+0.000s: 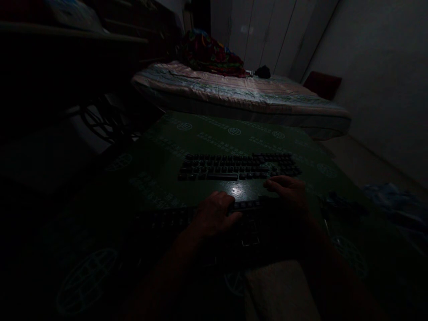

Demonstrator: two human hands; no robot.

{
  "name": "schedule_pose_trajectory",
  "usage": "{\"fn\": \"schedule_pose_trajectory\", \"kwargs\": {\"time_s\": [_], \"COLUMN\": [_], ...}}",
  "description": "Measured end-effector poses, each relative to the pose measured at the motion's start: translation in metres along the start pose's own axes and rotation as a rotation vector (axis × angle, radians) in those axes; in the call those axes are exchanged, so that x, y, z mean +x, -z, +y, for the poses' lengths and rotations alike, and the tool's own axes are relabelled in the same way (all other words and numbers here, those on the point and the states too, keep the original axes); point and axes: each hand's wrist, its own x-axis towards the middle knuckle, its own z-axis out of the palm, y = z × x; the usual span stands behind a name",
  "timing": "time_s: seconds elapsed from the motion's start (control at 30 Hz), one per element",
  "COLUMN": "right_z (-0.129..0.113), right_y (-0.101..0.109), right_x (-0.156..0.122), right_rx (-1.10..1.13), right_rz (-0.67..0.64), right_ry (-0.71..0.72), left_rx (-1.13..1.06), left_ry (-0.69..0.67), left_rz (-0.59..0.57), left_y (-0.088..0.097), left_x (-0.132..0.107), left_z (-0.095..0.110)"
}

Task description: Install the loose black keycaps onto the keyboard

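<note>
1. Centrally, in the head view, a dark keyboard point(163, 217) lies on the near part of the green bench point(214, 138), which is printed with pale globe emblems; its near side is lost in shadow.
2. The left hand point(216, 211) rests over the keyboard, fingers bent and thumb held apart from them; whether anything is pinched beneath cannot be told.
3. The right hand point(284, 185) is poised near the lower right edge of the keycaps, thumb and fingertips drawn close together; the dimness does not show whether a small piece lies between them.
4. Beyond both hands, loose keycaps point(222, 169) are set out in keyboard order, a long space bar point(222, 177) in the nearest row; green shows through a gap towards their right.
5. Beige fabric point(282, 290) appears at the near edge, and an indistinct dark object point(341, 206) lies at right.
6. Behind the bench stands a bed point(234, 93) with a striped sheet, bearing a bunched floral blanket point(210, 53); pale wardrobe doors point(261, 26) rise behind.
</note>
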Motion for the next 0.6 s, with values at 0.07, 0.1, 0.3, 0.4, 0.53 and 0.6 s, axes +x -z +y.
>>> {"fn": "schedule_pose_trajectory", "kwargs": {"time_s": [0.07,0.1,0.3,0.4,0.53,0.6], "right_z": [-0.0010,-0.0014,-0.0016,-0.0019,-0.0022,-0.0010], "right_y": [0.0001,0.0001,0.0003,0.0007,0.0006,0.0005], "right_x": [-0.0004,-0.0005,0.0001,-0.0001,-0.0005,-0.0003], "right_rx": [-0.004,-0.006,-0.006,-0.009,-0.010,0.003], "right_rz": [-0.002,0.000,0.004,0.006,0.011,0.010], "right_ry": [0.004,0.006,-0.001,0.005,0.016,0.013], "left_rx": [-0.003,-0.004,-0.004,0.007,0.008,0.009], "left_ry": [0.004,0.006,0.002,-0.013,-0.008,0.002], "left_rz": [-0.009,-0.014,0.001,0.006,-0.002,-0.010], "left_y": [-0.0006,-0.0006,-0.0006,-0.0015,-0.0020,-0.0016], "left_x": [-0.0003,-0.0004,-0.0004,-0.0003,-0.0005,-0.0008], "left_z": [-0.0004,-0.0005,-0.0015,-0.0024,-0.0025,-0.0021]}}
